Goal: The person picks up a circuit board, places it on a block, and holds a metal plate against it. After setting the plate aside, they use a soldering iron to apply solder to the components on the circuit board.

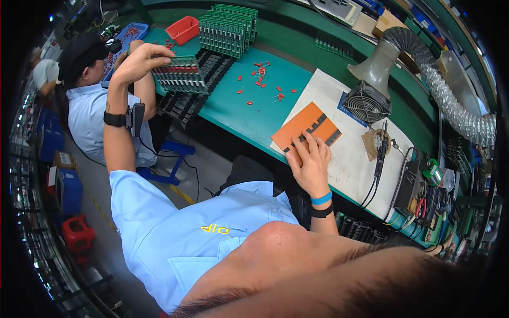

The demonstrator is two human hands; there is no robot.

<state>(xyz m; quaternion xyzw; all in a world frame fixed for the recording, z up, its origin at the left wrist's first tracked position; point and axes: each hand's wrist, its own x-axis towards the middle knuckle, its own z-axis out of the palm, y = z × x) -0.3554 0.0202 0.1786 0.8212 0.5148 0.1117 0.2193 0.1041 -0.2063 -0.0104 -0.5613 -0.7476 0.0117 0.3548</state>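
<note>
Circuit-board rack (183, 74) held raised in the left hand (140, 59); right hand (312, 159) flat on the orange pad (306, 126).

Left-hand fingers close over the top edge of the rack, which carries green boards with red components and is lifted off the green bench (238, 114). Directly under the grip lie black trays (193, 93); beyond it stand further filled racks (225, 29) and a red bin (183, 29). Loose red components (262, 79) are scattered on the bench between the two hands. The right hand rests open, palm down, gripping nothing, fingertips against the black strips (315, 130) on the pad. Judged progress: one rack is in handling, several racks stand filled, and loose components remain unplaced. A soldering iron (382, 151) and small fan (366, 102) lie outboard of the right hand.
</note>
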